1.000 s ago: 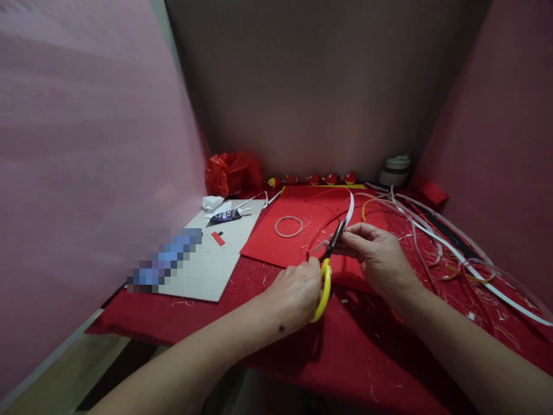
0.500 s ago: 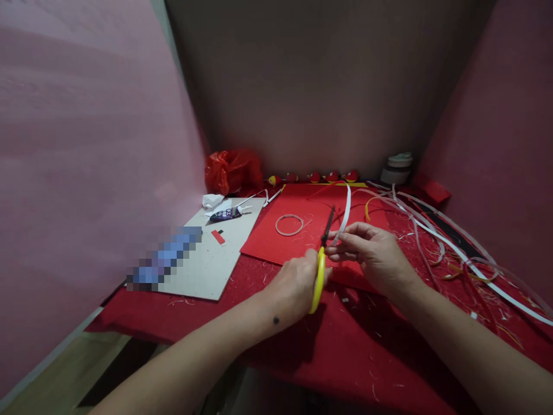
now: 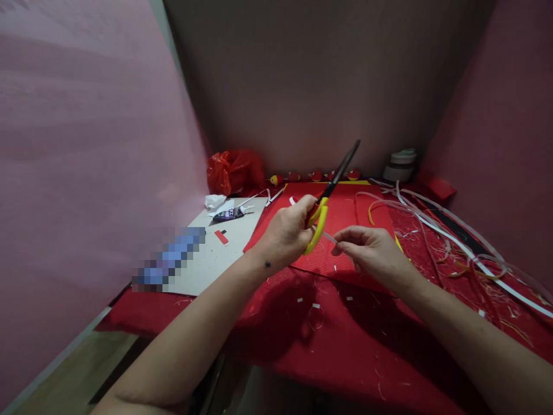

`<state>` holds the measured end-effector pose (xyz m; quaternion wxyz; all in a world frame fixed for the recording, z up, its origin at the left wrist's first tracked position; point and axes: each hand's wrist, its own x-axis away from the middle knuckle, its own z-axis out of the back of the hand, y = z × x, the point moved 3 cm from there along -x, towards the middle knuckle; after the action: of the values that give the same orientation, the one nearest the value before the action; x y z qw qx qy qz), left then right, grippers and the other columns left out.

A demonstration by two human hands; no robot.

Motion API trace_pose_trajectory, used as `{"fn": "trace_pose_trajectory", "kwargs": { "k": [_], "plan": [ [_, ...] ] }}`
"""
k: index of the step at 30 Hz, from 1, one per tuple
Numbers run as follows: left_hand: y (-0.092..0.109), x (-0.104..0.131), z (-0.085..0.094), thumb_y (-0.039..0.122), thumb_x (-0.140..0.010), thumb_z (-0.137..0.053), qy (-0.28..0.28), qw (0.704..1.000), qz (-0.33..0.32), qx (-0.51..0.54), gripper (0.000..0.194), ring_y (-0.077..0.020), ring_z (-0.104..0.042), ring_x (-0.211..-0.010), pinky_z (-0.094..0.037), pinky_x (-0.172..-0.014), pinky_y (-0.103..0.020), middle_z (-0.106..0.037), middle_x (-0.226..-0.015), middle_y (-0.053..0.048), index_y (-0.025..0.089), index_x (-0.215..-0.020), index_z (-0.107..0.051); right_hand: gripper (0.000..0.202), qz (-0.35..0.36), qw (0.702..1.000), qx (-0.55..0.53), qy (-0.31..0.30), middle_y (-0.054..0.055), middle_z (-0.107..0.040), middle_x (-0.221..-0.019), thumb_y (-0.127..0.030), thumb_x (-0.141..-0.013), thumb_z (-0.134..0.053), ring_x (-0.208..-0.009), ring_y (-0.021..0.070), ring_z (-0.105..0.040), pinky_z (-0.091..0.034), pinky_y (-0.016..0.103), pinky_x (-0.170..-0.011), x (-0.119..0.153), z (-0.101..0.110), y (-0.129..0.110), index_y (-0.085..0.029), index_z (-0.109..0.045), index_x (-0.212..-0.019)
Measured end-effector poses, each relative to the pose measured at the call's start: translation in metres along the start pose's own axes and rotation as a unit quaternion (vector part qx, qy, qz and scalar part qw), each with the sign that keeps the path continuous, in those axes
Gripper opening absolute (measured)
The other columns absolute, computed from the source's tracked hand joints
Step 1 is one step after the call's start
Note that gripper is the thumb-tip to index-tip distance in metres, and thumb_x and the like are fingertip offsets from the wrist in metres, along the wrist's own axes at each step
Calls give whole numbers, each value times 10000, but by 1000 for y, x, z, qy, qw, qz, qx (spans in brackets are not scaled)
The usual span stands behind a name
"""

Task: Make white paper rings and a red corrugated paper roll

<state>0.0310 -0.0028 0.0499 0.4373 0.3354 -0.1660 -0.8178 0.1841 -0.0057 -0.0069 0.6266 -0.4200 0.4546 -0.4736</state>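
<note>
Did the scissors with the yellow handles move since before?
Yes, the scissors went up in the picture. Their tips now show above the row of little red toys; earlier they were below it.

one pair of scissors [image 3: 332,187] is in the left hand [image 3: 287,227], one pale strip [image 3: 330,237] in the right hand [image 3: 367,248]. the tabletop [image 3: 367,340] carries five small red figures [image 3: 317,176] along its far edge, one red plastic bag [image 3: 235,172] at the far left corner, one jar [image 3: 400,168] near the far right, one ridged red sheet [image 3: 354,225] and one grey board [image 3: 224,262] with one tube [image 3: 228,214]. strips by the right edge [image 3: 518,295] are too tangled to count.
</note>
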Motion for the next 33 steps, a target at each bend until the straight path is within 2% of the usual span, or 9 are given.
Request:
{"fn": "trace_pose_trajectory", "kwargs": {
  "k": [4,9,11,13,16,20,24,29,33],
  "plan": [
    [-10,-2,-14,130,-708,-537,-55,998,18,20,81,-90,-500,-621,-379,-547,-200,-552,-701,5,157,-783,-525,134,29,999,44,-11,31,-662,-647,-167,-688,-552,-580,141,-584,-438,260,-560,-2,1,6,-167,-657,-771],
    [-29,-2,-21,139,-682,-562,12,990,88,113,107,-77,-488,-568,-373,-502,-193,-537,-669,11,144,-783,-526,168,232,937,207,159,52,-615,-772,-123,-718,-511,-644,151,-544,-421,292,-621,15,6,-10,-194,-623,-822],
    [-34,-2,-21,145,-682,-561,39,978,115,171,125,-55,-456,-500,-353,-456,-181,-513,-633,27,142,-800,-521,150,261,931,208,147,38,-610,-722,-128,-728,-515,-610,143,-539,-424,283,-606,22,0,-14,-207,-621,-799],
    [-35,-2,-20,146,-679,-567,54,962,142,229,138,-37,-428,-444,-336,-417,-169,-490,-603,42,138,-806,-512,119,226,955,170,86,33,-635,-693,-162,-728,-541,-606,153,-572,-441,290,-608,23,-10,-11,-214,-638,-773],
    [-30,0,-19,141,-675,-583,55,939,180,289,165,-23,-413,-382,-328,-375,-160,-464,-569,60,133,-817,-498,157,14,1000,-14,-8,34,-638,-657,-296,-753,-561,-484,150,-575,-429,272,-442,16,-21,6,-194,-635,-848],
    [-23,4,-23,140,-684,-586,40,923,208,321,192,-25,-413,-344,-328,-346,-163,-440,-549,72,133,-845,-482,224,-104,943,-315,-27,49,-647,-724,-340,-730,-617,-504,134,-603,-431,218,-397,6,-23,19,-149,-591,-843],
    [-24,6,-30,173,-687,-596,17,930,191,313,212,-23,-407,-375,-334,-370,-169,-463,-597,54,137,-852,-468,167,-109,925,-364,-11,53,-662,-724,-267,-698,-662,-506,114,-605,-442,185,-397,2,-18,20,-130,-596,-767],
    [-30,8,-26,190,-754,-501,-22,989,133,60,113,-81,-466,-518,-365,-481,-210,-503,-668,9,156,-854,-459,139,-105,925,-364,0,57,-668,-732,-249,-710,-647,-546,123,-625,-485,198,-458,2,-17,20,-127,-599,-757],
    [-21,16,-9,146,-752,-422,-77,956,66,-276,136,-151,-507,-643,-344,-542,-259,-546,-782,-59,152,-888,-417,139,-93,926,-365,12,60,-669,-752,-257,-710,-645,-603,145,-641,-518,245,-552,0,-15,23,-131,-594,-737]
  ]
}}
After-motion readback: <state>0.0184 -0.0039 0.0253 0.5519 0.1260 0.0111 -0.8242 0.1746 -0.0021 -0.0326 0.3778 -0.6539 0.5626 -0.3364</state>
